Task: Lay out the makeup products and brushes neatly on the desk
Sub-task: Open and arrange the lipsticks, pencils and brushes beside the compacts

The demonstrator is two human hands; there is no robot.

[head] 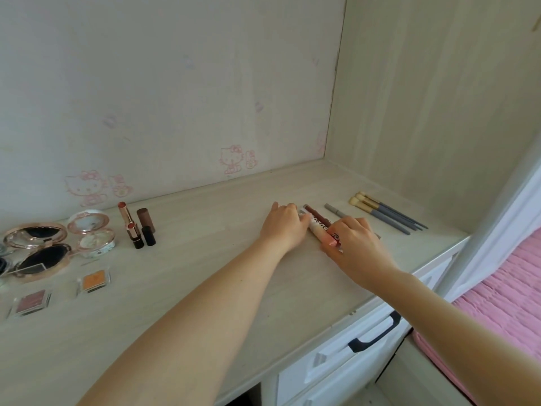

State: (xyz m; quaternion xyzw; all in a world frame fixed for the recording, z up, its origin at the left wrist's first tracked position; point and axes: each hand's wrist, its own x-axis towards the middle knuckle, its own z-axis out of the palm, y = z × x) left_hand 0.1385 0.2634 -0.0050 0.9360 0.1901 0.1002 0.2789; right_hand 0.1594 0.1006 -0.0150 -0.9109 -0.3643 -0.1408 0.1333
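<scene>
Most of your desk (181, 288) is already laid out: compacts (38, 247) and pans (93, 281) at the left edge, lipsticks (137, 227) behind them, brushes (386, 212) in a row near the right edge. What's left, I judge, is the pens (317, 227) between: your left hand (285, 227) presses their far ends with a relaxed grip, your right hand (355, 244) pinches the near ends.

Desk (205, 288), right part: left hand (282, 227) and right hand (355, 247) resting on a cluster of lip pencils (319, 227). Beside them, a grey pencil (336, 213); three brushes (386, 213) near the right edge. Left edge: open compacts (38, 250), lipsticks (133, 227), two eyeshadow pans (93, 282).
</scene>
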